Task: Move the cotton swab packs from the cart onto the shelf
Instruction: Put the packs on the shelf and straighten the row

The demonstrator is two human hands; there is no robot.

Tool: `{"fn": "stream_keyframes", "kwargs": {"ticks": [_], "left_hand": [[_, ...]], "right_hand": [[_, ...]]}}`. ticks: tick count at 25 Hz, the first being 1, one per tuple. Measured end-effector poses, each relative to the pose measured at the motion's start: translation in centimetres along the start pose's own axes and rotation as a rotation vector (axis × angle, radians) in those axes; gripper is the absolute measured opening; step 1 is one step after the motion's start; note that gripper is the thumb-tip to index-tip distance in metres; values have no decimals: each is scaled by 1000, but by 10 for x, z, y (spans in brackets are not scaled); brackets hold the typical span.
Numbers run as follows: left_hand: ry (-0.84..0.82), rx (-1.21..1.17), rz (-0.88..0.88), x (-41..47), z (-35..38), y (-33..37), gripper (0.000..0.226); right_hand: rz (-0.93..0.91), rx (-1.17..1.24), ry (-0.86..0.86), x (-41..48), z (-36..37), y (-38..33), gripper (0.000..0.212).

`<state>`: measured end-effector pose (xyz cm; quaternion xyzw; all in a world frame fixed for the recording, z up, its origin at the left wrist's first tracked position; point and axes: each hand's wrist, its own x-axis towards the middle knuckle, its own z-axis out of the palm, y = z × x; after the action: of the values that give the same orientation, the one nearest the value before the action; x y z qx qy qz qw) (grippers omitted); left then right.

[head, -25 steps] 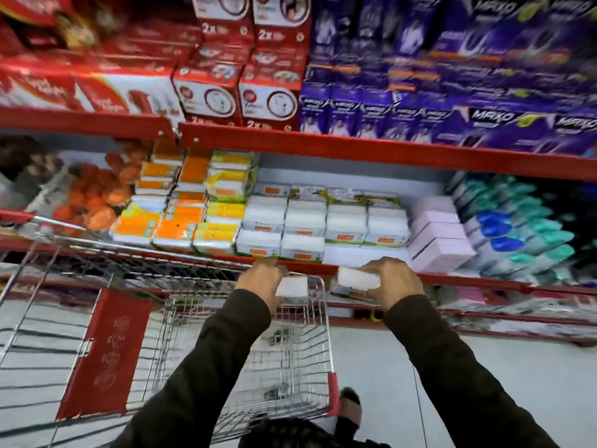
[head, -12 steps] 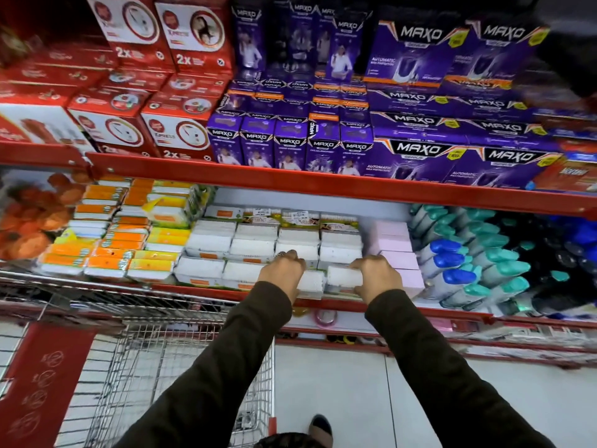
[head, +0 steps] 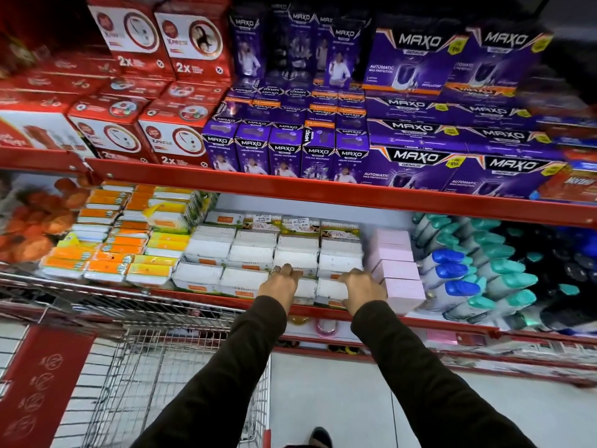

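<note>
Two white cotton swab packs lie side by side at the front edge of the red shelf (head: 323,189). My left hand (head: 280,283) grips the left pack (head: 306,287). My right hand (head: 361,286) grips the right pack (head: 331,288). Both packs rest in the front row, in front of several rows of the same white swab packs (head: 252,253). The wire cart (head: 181,367) stands below and to the left, its basket mostly hidden by my arms.
Pink boxes (head: 400,276) sit right beside my right hand. Orange and yellow packs (head: 106,250) fill the shelf's left part, blue and teal capped bottles (head: 468,279) the right. Purple and red boxes stand on the shelf above. White floor lies below.
Both hands carried the packs up from above the cart to the shelf and pushed them into the front row. The view shifted right and closer to the shelf.
</note>
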<state>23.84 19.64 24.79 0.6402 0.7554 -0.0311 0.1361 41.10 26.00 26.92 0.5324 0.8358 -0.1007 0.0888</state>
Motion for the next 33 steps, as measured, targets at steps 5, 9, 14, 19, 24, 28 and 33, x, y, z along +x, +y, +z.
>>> {"fn": "stream_keyframes", "kwargs": {"ticks": [5, 9, 14, 19, 24, 28, 33], "left_hand": [[172, -407, -47, -29, 5, -5, 54], [492, -1430, -522, -54, 19, 29, 31], [161, -2305, -1045, -29, 16, 48, 57], [85, -2449, -1098, -16, 8, 45, 67], [81, -2353, -1028, -5, 12, 38, 63], [80, -2348, -1034, -18, 15, 33, 67], [382, -2377, -1172, -30, 20, 1, 63]], "right_hand": [[-50, 355, 96, -13, 17, 10, 42], [692, 1921, 25, -40, 44, -17, 34], [1018, 2545, -73, -22, 46, -26, 68], [1022, 2531, -114, 1, 27, -25, 63], [1000, 2465, -139, 8, 28, -18, 67], [1022, 2441, -149, 7, 35, -17, 75], [1074, 2497, -243, 3, 41, -53, 75]]}}
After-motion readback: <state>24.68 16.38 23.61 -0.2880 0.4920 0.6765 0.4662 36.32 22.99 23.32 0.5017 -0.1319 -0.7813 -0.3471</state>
